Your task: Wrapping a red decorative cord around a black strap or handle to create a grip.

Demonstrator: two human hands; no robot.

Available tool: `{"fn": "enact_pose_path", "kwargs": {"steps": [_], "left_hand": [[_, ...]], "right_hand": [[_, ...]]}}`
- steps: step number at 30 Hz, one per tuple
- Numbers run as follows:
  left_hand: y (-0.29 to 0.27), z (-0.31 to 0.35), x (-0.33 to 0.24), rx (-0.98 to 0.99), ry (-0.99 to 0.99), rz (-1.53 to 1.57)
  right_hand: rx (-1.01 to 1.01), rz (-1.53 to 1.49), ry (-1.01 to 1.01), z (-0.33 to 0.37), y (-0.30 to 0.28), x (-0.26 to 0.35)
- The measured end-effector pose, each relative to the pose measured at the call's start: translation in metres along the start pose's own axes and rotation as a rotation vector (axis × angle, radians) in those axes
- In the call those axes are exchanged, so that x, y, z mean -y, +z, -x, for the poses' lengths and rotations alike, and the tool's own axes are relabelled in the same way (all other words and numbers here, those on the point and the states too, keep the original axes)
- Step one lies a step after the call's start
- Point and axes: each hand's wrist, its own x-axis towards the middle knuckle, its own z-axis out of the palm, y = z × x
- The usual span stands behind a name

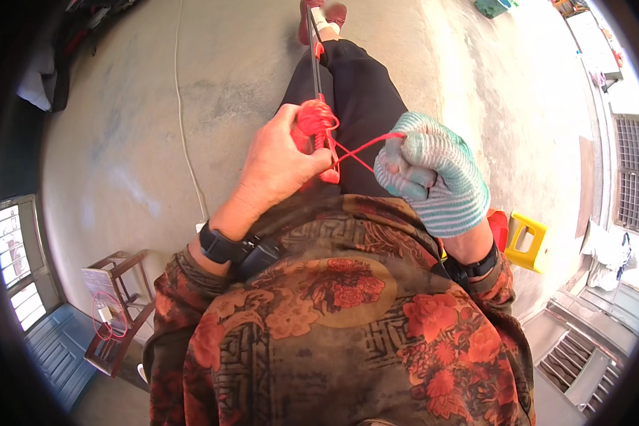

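Holding red cord (312, 116) above lap, in front of black trousers (366, 92). Bunching most of it in bare L grip (277, 160), closed tight round bundle, w/ thumb by red handle (329, 174); can't tell re: contact there. Pinching a stretch of same cord in R grip (437, 170), balled up like a fist in striped teal-white glove (468, 209); crossing strands in gap betw. both. Hiding part of bundle & handle behind L fingers. Keeping thin black rods (316, 71) upright in view betw. legs, in line w/ handle, partly blocking red shoes (336, 13). Off to L, can see pale cable (178, 92) along floor (234, 71); lower down, wooden stand (142, 273) nr blue door (60, 348) & barred window (20, 263). To R, past wrist, can see yellow stool (539, 245) just beside red item (498, 228), partly blocked by glove & forearm. Up top R, also spotting teal tub (491, 7), well apart. Wearing floral top (341, 291), covering much of lower view.
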Motion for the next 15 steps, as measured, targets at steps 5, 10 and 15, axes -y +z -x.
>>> {"fn": "enact_pose_path", "kwargs": {"steps": [5, 10, 15], "left_hand": [[-0.023, -0.002, 0.015, 0.016, -0.076, 0.342], [-0.071, 0.005, 0.02, -0.224, 0.033, 0.532], [-0.072, 0.007, 0.022, -0.226, 0.388, -0.47]], "right_hand": [[-0.127, -0.172, -0.107, -0.018, -0.017, 0.005], [-0.625, 1.102, -0.152, -0.054, -0.058, -0.016], [-0.173, 0.83, -0.008, -0.058, -0.048, -0.055]]}}
